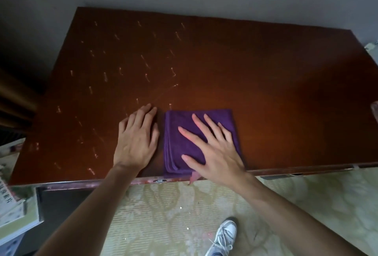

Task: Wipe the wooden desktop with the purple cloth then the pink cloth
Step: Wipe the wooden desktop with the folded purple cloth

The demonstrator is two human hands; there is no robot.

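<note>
Right hand point(212, 149) flat, fingers spread, on folded purple cloth point(184, 145) at bench point(266, 92) near edge; left hand point(136, 139) flat alongside, grip empty; press evenly, sweep toward pale smears point(122, 67).

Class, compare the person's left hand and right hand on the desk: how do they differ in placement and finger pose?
The right hand rests on the folded purple cloth; the left hand lies on the bare wooden desktop beside it. The right hand's fingers are spread; the left hand's are held close together. The left hand is nearer the pale marks. Both lie flat, palm down, near the front edge.
</note>
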